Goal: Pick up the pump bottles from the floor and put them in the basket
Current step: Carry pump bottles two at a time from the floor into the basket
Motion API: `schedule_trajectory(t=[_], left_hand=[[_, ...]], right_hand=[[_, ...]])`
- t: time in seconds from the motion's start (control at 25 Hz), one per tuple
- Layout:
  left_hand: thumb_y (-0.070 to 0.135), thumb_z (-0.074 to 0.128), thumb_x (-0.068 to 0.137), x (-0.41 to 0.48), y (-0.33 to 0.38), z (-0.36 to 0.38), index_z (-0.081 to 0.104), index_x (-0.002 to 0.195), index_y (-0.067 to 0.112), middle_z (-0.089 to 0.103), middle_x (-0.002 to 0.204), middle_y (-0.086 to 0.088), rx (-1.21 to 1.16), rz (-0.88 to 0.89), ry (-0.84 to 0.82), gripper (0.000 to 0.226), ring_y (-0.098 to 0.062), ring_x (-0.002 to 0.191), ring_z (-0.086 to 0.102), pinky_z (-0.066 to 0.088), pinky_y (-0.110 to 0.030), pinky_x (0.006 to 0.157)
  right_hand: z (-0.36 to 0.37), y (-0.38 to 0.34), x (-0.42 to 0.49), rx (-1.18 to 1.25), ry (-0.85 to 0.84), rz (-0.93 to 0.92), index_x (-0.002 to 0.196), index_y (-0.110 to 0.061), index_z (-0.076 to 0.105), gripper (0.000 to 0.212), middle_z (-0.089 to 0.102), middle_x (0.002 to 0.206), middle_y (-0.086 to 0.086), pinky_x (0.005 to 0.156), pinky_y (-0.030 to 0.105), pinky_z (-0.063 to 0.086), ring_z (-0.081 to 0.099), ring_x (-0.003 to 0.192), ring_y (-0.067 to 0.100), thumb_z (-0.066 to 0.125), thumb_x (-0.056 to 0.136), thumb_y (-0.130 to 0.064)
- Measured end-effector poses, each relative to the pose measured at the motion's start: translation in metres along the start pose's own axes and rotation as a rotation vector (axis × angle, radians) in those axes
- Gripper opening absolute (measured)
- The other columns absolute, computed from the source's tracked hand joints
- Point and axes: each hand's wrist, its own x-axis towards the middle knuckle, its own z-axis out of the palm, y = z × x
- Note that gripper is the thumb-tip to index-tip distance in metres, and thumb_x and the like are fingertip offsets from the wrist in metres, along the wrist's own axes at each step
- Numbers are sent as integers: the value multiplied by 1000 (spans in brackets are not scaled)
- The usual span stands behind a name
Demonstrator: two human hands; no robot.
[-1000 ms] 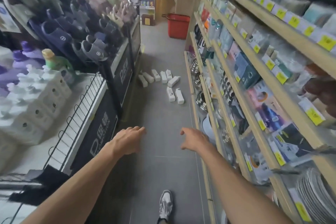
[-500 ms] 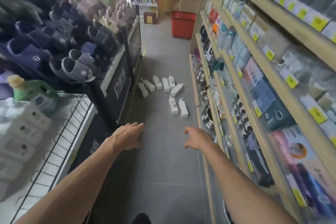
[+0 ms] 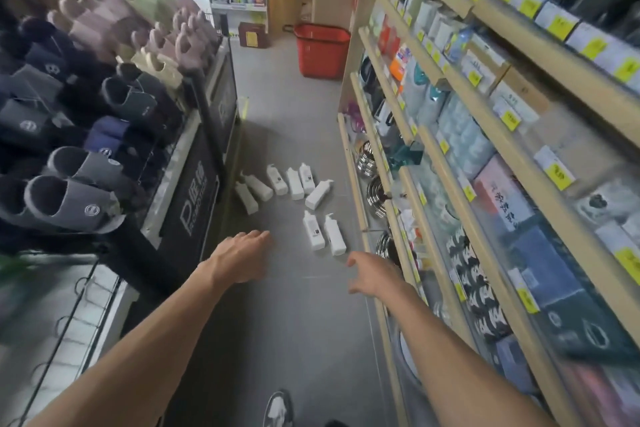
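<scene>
Several white pump bottles (image 3: pixel 313 230) lie scattered on the grey floor of a shop aisle, a little ahead of me. Two of them lie side by side nearest to me; the others form a loose row farther on, toward the left display. A red shopping basket (image 3: pixel 322 50) stands on the floor at the far end of the aisle, by the right shelving. My left hand (image 3: pixel 240 256) is stretched forward, fingers relaxed, holding nothing. My right hand (image 3: pixel 370 276) is also out in front, empty, fingers loosely spread. Both hands hover short of the nearest bottles.
A slipper display (image 3: pixel 86 114) on a black stand borders the aisle on the left. Wooden shelves (image 3: pixel 450 156) with packaged goods and yellow price tags line the right. My shoe (image 3: pixel 278 409) shows at the bottom. A brown box (image 3: pixel 254 35) sits at the aisle's far end.
I have walked forward along the aisle. The bottles and the red basket are closer and larger in view. Both hands stay stretched out and empty.
</scene>
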Motion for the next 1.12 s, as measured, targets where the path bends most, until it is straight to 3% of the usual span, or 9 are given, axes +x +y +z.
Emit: schedule_trajectory(t=[0.44, 0.64, 0.92, 1.12], left_hand=[[37, 72, 82, 221, -9, -55, 44, 137, 29, 56, 129, 2, 50, -21, 35, 62, -24, 115, 57, 48, -36, 88], [41, 70, 84, 303, 1, -87, 43, 140, 27, 56, 131, 0, 37, -86, 55, 64, -24, 117, 56, 49, -38, 93], [40, 68, 87, 402, -16, -104, 45, 138, 25, 56, 130, -1, -18, -149, 32, 58, -24, 114, 56, 49, -37, 89], [38, 69, 84, 476, -37, -101, 46, 134, 26, 55, 128, -1, -41, -134, -52, 57, -25, 116, 55, 47, -37, 88]], right_hand=[[-114, 27, 192, -8, 45, -79, 128, -30, 52, 54, 66, 124, 1, 84, 35, 45, 61, 111, 28, 79, 82, -35], [-168, 45, 276, -49, 38, -147, 130, -27, 55, 51, 64, 127, 0, 87, 35, 46, 61, 111, 26, 77, 84, -33], [-211, 44, 391, -58, 18, -235, 126, -25, 55, 42, 63, 104, -4, 75, 32, 41, 62, 99, 22, 72, 89, -32], [-219, 34, 456, -39, 15, -261, 125, -25, 55, 40, 65, 115, -4, 73, 30, 36, 61, 101, 19, 73, 90, -32]])
